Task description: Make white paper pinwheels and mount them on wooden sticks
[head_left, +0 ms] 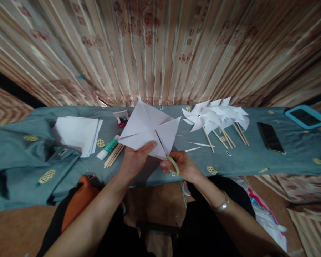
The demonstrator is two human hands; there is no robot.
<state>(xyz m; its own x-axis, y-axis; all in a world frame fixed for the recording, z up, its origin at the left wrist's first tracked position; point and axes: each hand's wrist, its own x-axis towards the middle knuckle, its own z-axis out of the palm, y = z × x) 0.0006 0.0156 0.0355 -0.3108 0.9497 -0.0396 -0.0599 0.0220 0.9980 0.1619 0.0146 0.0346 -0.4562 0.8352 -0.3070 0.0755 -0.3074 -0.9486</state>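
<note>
A white paper square [147,125] with slits running in from its corners is held above the table by my left hand [137,157], thumb on top and fingers underneath. My right hand [180,166] grips scissors [173,166] with pale green handles. Their blades lie along a slit at the paper's near right corner. Left of the paper are a green and white glue tube [108,147], several wooden sticks [114,155] and a small red and white box [121,118] with dark bits in it. Thin paper strips [194,146] lie to the right.
Several finished white paper pinwheels [216,116] on sticks lie right of centre. A dark phone [270,137] and a blue-framed tablet [306,117] rest at the far right. Stacked white paper [79,134] is at the left. A patterned curtain [149,53] hangs behind the cloth-covered table [238,160].
</note>
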